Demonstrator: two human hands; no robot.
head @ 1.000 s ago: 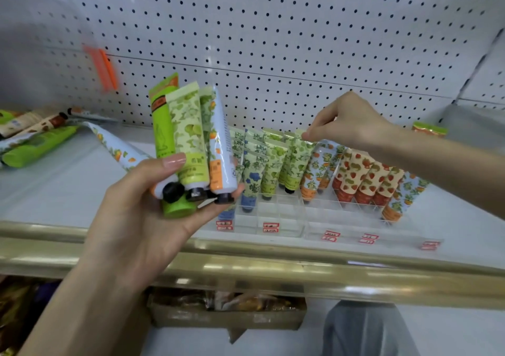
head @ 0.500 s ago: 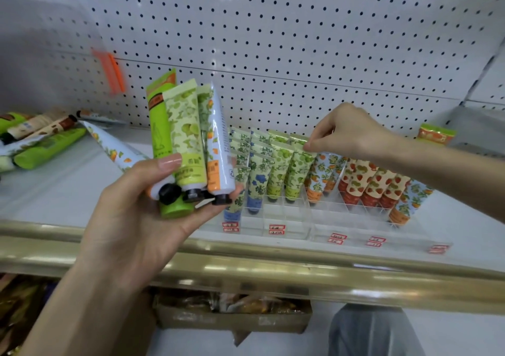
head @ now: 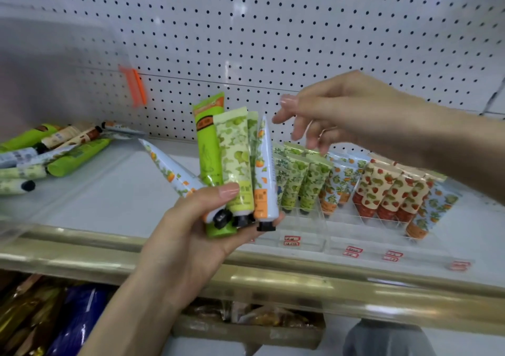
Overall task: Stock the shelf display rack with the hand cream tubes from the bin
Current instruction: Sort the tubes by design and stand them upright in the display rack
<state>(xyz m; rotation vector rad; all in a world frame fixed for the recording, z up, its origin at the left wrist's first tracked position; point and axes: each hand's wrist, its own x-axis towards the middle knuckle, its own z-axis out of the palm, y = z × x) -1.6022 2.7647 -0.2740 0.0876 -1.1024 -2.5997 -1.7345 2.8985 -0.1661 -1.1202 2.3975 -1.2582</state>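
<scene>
Backdrop: White pegboard (head: 300, 27) rises behind a white shelf (head: 114, 199) edged in front by a gold rail (head: 355, 287).
Left hand: the left hand (head: 191, 241) grips a fan (head: 240, 191) of tubes at their cap ends, with the thumb pressed across the front, fingers curled beneath and caps pointing down.
Fan: a green tube (head: 207, 150), a lime-print tube (head: 235, 161) and an orange-print tube (head: 266, 175) stand upright side by side. A second orange-print tube (head: 169, 169) splays out to the left of the grip.
Right hand: the right hand (head: 341, 115) hovers above and to the right of the fan, fingers loose and spread, holding nothing.
Rack: the clear rack (head: 306, 232) sits on the shelf just right of the grip. Its rows hold leaning green-print tubes (head: 300, 180), orange-tree tubes (head: 338, 183) and strawberry tubes (head: 388, 191), directly under the empty hand.
Tags: red tags (head: 352, 251) line the rack's front, below and right of the grip.
Bin: the clear bin (head: 54, 68), with an orange clip (head: 135, 85) on its wall, stands well left of the grip, and loose tubes (head: 68, 156) lie flat inside.
Below: blurred packaged goods (head: 76, 320) sit beneath the rail.
</scene>
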